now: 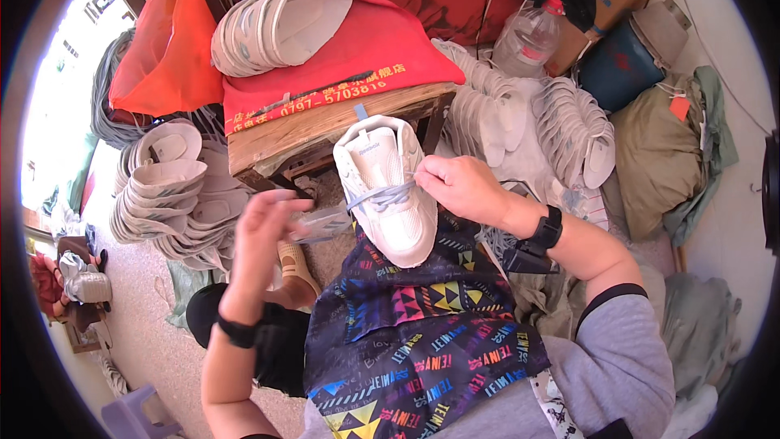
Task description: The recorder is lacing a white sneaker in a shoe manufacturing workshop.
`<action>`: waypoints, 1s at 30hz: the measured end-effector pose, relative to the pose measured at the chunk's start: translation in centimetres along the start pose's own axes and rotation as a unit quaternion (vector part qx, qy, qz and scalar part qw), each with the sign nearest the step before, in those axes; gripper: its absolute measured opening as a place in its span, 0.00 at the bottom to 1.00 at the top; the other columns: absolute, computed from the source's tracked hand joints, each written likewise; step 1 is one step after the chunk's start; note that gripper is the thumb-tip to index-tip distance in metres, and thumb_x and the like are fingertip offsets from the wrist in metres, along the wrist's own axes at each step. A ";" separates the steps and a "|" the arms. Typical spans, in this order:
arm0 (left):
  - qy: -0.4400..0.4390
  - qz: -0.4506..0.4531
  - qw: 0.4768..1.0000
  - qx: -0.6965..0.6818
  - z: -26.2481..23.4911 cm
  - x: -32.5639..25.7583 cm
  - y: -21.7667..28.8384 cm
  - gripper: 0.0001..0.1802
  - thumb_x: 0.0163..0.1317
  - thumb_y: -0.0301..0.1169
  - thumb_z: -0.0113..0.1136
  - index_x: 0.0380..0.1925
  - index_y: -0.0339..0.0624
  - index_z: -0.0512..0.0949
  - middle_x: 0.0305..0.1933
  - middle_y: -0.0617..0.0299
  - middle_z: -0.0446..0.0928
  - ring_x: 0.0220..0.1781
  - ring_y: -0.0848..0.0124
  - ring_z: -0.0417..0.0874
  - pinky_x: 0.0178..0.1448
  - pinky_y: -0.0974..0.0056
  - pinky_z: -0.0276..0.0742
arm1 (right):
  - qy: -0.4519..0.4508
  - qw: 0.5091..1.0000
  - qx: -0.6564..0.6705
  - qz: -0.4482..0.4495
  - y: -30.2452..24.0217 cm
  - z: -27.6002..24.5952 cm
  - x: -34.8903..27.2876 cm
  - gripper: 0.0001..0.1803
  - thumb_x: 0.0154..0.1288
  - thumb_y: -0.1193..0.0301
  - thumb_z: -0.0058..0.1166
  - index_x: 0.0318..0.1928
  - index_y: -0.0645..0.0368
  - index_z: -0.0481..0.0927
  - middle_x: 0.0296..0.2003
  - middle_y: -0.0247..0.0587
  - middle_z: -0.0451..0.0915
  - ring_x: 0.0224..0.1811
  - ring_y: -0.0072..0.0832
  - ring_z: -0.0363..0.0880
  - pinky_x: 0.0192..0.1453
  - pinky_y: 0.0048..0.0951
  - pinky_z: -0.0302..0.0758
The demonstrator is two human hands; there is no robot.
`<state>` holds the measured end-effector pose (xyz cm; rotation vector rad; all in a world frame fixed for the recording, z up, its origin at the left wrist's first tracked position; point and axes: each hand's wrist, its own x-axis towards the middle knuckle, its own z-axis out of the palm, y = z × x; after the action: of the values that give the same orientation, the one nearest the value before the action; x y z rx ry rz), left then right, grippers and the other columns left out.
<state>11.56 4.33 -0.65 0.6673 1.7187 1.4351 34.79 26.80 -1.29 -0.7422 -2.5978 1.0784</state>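
A white sneaker (388, 232) with pale grey-blue laces (382, 195) stands in front of me above my lap, its toe toward me. The laces cross over its tongue. With thumb and forefinger pinched together, my right hand (461, 187) grips a lace at the sneaker's right side. My left hand (268, 232) is raised to the left of the sneaker, apart from it. Its fingers are spread and a little blurred, and I see nothing held in them. A patterned dark apron (422, 341) covers my lap under the sneaker.
Nested white shoe uppers (280, 28) lie on a red cloth over a wooden stand (325, 126). More stacks of uppers (175, 195) sit at left, and others (573, 130) at right. A plastic bottle (528, 36) and an olive sack (662, 154) stand beyond. A stool (138, 415) is at lower left.
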 end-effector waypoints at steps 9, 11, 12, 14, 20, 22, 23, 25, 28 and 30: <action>-0.040 0.003 0.999 -0.007 7.6 2.4 -4.2 0.09 0.72 0.32 0.52 0.40 0.37 0.76 0.32 0.64 0.81 0.25 0.82 0.74 0.31 0.76 0.70 | -0.115 0.991 -0.075 0.006 0.2 -0.9 2.4 0.15 0.60 0.62 0.51 0.29 0.62 0.80 0.21 0.49 0.76 0.23 0.41 0.77 0.31 0.38 0.72; -0.046 -0.028 0.999 -0.002 8.0 2.2 -3.9 0.11 0.72 0.34 0.52 0.37 0.38 0.77 0.27 0.66 0.79 0.23 0.83 0.69 0.28 0.77 0.65 | -0.153 0.986 -0.066 0.003 -0.6 -1.7 3.2 0.15 0.59 0.62 0.51 0.28 0.63 0.80 0.21 0.49 0.76 0.23 0.39 0.76 0.31 0.37 0.72; -0.042 -0.031 0.999 -0.002 8.0 2.2 -3.9 0.11 0.72 0.34 0.52 0.37 0.38 0.77 0.27 0.66 0.79 0.23 0.83 0.69 0.28 0.77 0.65 | -0.188 0.981 -0.058 0.000 -0.8 -2.0 3.7 0.15 0.58 0.62 0.51 0.28 0.63 0.80 0.21 0.49 0.76 0.22 0.37 0.76 0.31 0.37 0.71; -0.053 -0.013 0.999 0.002 8.0 2.4 -3.9 0.11 0.71 0.33 0.52 0.33 0.40 0.78 0.25 0.69 0.77 0.23 0.84 0.68 0.27 0.78 0.62 | -0.216 0.976 -0.033 0.007 0.1 -2.0 4.8 0.15 0.57 0.62 0.51 0.28 0.64 0.79 0.19 0.49 0.75 0.22 0.34 0.74 0.31 0.36 0.71; -0.064 -0.050 0.996 -0.020 8.1 3.1 -4.1 0.09 0.63 0.30 0.53 0.25 0.41 0.78 0.23 0.71 0.74 0.24 0.82 0.68 0.30 0.75 0.62 | -0.231 0.969 -0.078 0.049 -0.9 -2.1 5.5 0.15 0.55 0.63 0.52 0.22 0.61 0.81 0.18 0.50 0.75 0.22 0.33 0.77 0.31 0.39 0.73; -0.067 -0.066 0.995 -0.040 8.1 3.4 -3.8 0.09 0.61 0.29 0.52 0.24 0.40 0.78 0.23 0.71 0.74 0.24 0.81 0.69 0.30 0.74 0.63 | -0.165 0.973 -0.160 -0.024 -1.6 -1.5 4.6 0.14 0.55 0.64 0.52 0.21 0.61 0.81 0.18 0.50 0.76 0.23 0.38 0.78 0.31 0.41 0.74; -0.068 -0.098 0.992 -0.050 8.2 3.5 -2.9 0.09 0.61 0.29 0.52 0.24 0.40 0.78 0.23 0.71 0.74 0.24 0.81 0.69 0.30 0.74 0.63 | -0.091 0.961 -0.242 -0.095 -1.9 -1.3 4.1 0.13 0.54 0.64 0.51 0.21 0.60 0.81 0.19 0.51 0.77 0.25 0.43 0.80 0.32 0.43 0.75; -0.071 -0.130 0.987 -0.060 8.4 3.8 -3.0 0.10 0.60 0.29 0.51 0.23 0.39 0.78 0.23 0.71 0.74 0.24 0.80 0.70 0.30 0.74 0.64 | -0.086 0.954 -0.264 -0.111 -2.1 -0.7 3.4 0.12 0.53 0.65 0.51 0.21 0.59 0.80 0.20 0.50 0.78 0.26 0.46 0.80 0.32 0.45 0.76; -0.030 -0.023 0.998 0.053 8.5 4.1 -4.1 0.10 0.60 0.30 0.52 0.23 0.38 0.78 0.21 0.66 0.74 0.24 0.77 0.70 0.32 0.70 0.68 | -0.082 0.952 -0.268 -0.126 -1.7 -0.8 3.4 0.12 0.54 0.65 0.51 0.22 0.59 0.80 0.21 0.48 0.79 0.27 0.48 0.80 0.32 0.45 0.76; -0.015 0.125 0.953 0.274 8.7 3.8 -2.9 0.12 0.60 0.32 0.55 0.22 0.35 0.78 0.20 0.60 0.75 0.27 0.58 0.78 0.35 0.57 0.75 | -0.144 0.983 -0.113 -0.012 -1.0 -1.6 3.9 0.14 0.55 0.63 0.52 0.21 0.60 0.79 0.20 0.49 0.78 0.27 0.48 0.79 0.31 0.43 0.74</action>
<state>16.87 11.58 -4.81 1.2340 2.0841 1.0895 31.74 29.30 0.61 -0.6407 -3.0050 0.9546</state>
